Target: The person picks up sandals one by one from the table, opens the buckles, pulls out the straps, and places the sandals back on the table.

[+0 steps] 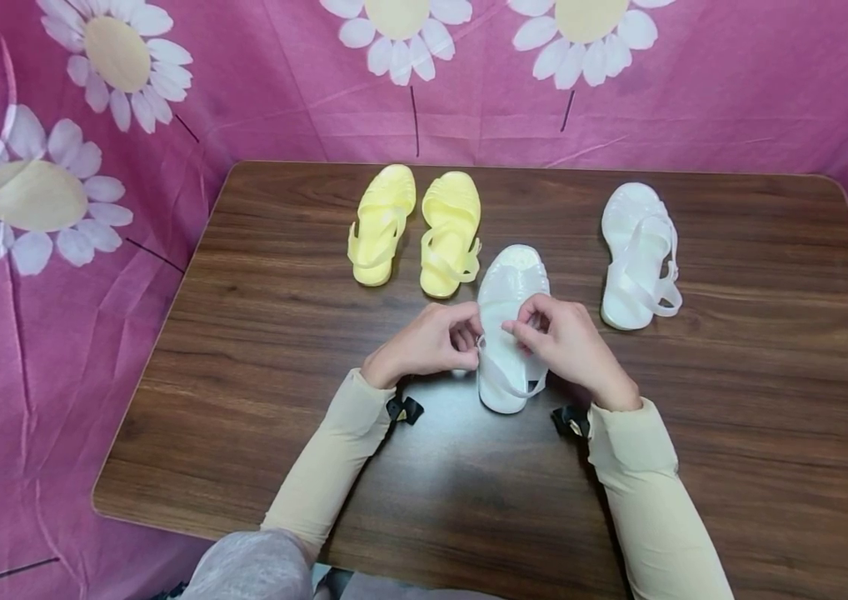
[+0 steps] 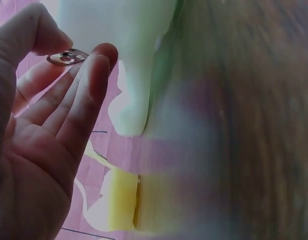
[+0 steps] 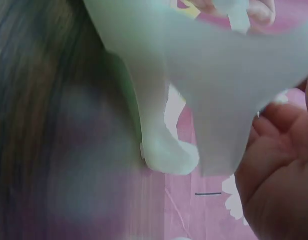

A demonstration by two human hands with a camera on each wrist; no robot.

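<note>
A white jelly sandal (image 1: 502, 292) lies on the table between both hands, toe pointing away. At its left side, my left hand (image 1: 435, 340) pinches a small metal buckle (image 2: 67, 57) between thumb and fingers. My right hand (image 1: 562, 342) is over the sandal's right side, thumb and forefinger together, pinching the strap. The right wrist view shows a broad pale strap (image 3: 221, 100) running past the curled right fingers (image 3: 279, 120), with the left fingertips (image 3: 261, 12) at the top. The strap hides the right fingertips in that view.
A pair of yellow jelly sandals, one left (image 1: 377, 221) and one right (image 1: 451, 217), stands behind my left hand. The other white sandal (image 1: 630, 267) lies to the right. Pink flowered cloth (image 1: 499, 125) hangs behind the brown wooden table (image 1: 754, 358).
</note>
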